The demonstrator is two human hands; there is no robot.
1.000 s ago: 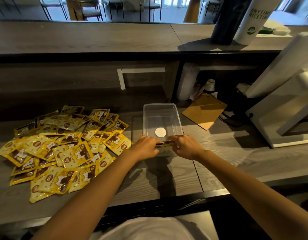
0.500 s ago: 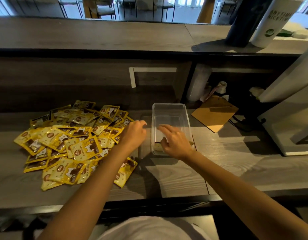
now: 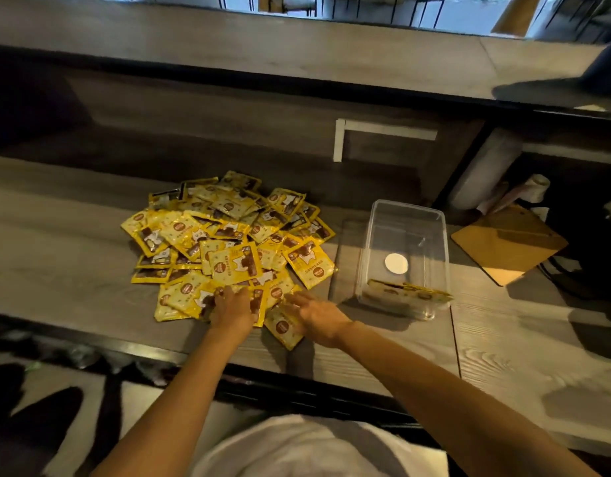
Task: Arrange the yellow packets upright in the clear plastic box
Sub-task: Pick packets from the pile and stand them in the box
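The left hand [image 3: 232,309] lies palm down, fingers curled onto the near edge of the pile of yellow packets [image 3: 228,242]; whether it pinches one I cannot tell. Just right of it, the right hand [image 3: 316,313] is spread flat, fingers apart, resting over a packet at the pile's near corner. Further right of both hands stands the clear plastic box [image 3: 405,256] on the worktop [image 3: 383,352], a few packets [image 3: 409,292] upright against its near wall. Beyond the box lies a brown board [image 3: 508,244].
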